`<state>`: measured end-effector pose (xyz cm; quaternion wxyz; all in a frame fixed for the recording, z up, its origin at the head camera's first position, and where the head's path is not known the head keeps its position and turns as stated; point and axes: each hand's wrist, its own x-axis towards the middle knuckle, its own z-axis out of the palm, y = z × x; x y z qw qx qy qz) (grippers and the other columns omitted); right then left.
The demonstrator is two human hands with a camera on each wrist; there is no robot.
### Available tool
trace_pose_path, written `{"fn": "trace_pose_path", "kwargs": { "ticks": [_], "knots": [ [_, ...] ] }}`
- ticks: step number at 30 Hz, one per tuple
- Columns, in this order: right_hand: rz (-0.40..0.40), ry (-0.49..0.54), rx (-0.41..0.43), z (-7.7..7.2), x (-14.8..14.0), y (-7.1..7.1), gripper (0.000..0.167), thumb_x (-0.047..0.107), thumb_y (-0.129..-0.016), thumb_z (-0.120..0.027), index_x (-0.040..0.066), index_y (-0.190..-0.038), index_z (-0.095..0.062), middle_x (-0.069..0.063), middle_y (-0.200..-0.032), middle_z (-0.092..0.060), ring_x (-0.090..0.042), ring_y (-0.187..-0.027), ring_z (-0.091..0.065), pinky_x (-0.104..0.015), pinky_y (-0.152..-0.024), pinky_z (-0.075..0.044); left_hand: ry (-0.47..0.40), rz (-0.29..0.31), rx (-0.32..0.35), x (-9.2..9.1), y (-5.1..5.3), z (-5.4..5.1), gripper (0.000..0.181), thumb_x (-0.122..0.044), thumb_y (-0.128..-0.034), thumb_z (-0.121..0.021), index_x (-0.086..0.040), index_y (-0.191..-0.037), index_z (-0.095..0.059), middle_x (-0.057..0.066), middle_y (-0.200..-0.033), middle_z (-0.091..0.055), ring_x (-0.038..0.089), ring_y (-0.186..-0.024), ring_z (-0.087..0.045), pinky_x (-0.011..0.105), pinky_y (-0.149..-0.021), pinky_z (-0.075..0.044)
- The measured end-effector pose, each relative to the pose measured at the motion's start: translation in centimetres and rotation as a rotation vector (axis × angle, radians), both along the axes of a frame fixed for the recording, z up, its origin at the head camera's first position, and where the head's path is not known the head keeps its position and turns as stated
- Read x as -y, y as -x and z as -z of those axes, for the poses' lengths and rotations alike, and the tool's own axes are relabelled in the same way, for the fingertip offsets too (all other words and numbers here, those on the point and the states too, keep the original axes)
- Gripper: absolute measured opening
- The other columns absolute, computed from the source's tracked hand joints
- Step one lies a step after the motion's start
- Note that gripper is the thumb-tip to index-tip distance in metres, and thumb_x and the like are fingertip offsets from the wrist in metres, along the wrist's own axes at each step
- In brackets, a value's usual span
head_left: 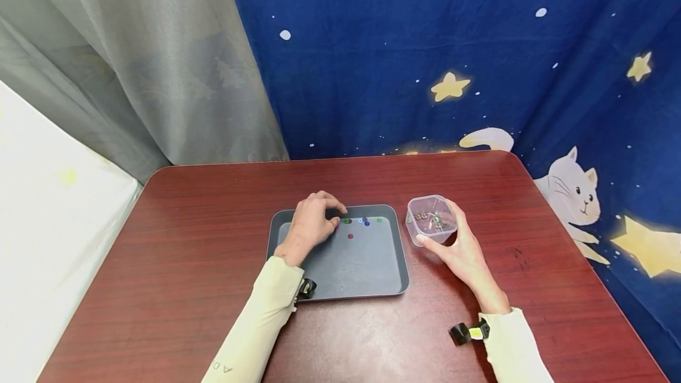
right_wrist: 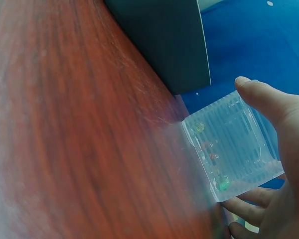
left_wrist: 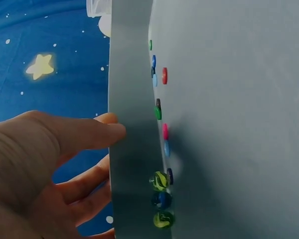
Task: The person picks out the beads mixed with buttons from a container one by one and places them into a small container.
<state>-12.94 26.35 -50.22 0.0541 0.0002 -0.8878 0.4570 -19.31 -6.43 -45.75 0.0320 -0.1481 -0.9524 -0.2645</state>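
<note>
Person's L hand (head_left: 311, 223) was at the far wall of the shallow dark-grey rectangular tray (head_left: 351, 270), toward its L end, fingers loosely bent w/ a clear gap btwn thumb & fingertips; nothing visible in its grasp. R hand (head_left: 468, 259) gripped the clear, square-sided plastic box (right_wrist: 239, 134) just beside the tray's R side, thumb on one side, fingers round the other, spread about as wide as the box. Head view gave the overall layout: tray & box w/ the dark-red wood-grain table (head_left: 186, 282), plus small coloured flat discs (head_left: 360, 221) in a row along the tray's far wall, & one red disc (head_left: 350, 236) nearer the tray's middle. L wrist view showed what L hand mostly hid from above: a blue glass marble (left_wrist: 161, 200) btwn two yellow-green swirled glass marbles (left_wrist: 163, 219), all against the tray's far wall, past the discs' L end. It also put the thumb tip in front of that wall, other fingers partly behind it. R wrist view showed a green bit (right_wrist: 223, 183) & other small round pcs low inside the box; exact no. unclear.
</note>
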Motion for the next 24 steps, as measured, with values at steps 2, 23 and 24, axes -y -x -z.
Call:
{"fn": "trace_pose_path", "kwargs": {
  "ticks": [2,23,24],
  "knots": [
    [0.000,0.002,0.006,0.0,0.0,0.0,0.104,0.040,-0.083,-0.087,0.032,-0.164,-0.022,-0.013,-0.160,-0.042,-0.038,-0.139,-0.048,-0.068,-0.115,-0.037,0.018,0.002,0.002,0.1,-0.1,0.1,0.025,-0.004,-0.0843,-0.078,-0.022,-0.101,-0.083,-0.001,-0.118,-0.074,0.025,-0.112,-0.066,0.049,-0.106,-0.049],
    [-0.001,0.001,-0.003,0.0,0.1,0.1,0.104,0.038,-0.083,-0.088,0.030,-0.164,-0.023,-0.014,-0.160,-0.042,-0.039,-0.140,-0.047,-0.069,-0.116,-0.036,0.052,-0.043,-0.006,1.8,-0.3,0.5,0.028,0.000,-0.0829,-0.078,-0.022,-0.100,-0.082,0.000,-0.118,-0.074,0.027,-0.113,-0.066,0.057,-0.110,-0.044],
    [-0.001,0.001,-0.005,0.0,0.1,0.1,0.104,0.038,-0.083,-0.088,0.029,-0.164,-0.023,-0.014,-0.160,-0.042,-0.039,-0.140,-0.047,-0.069,-0.116,-0.036,0.055,-0.046,-0.009,1.9,-0.3,0.5,0.026,-0.001,-0.0829,-0.080,-0.022,-0.099,-0.082,0.000,-0.117,-0.074,0.027,-0.113,-0.066,0.056,-0.110,-0.045]
  ]
}}
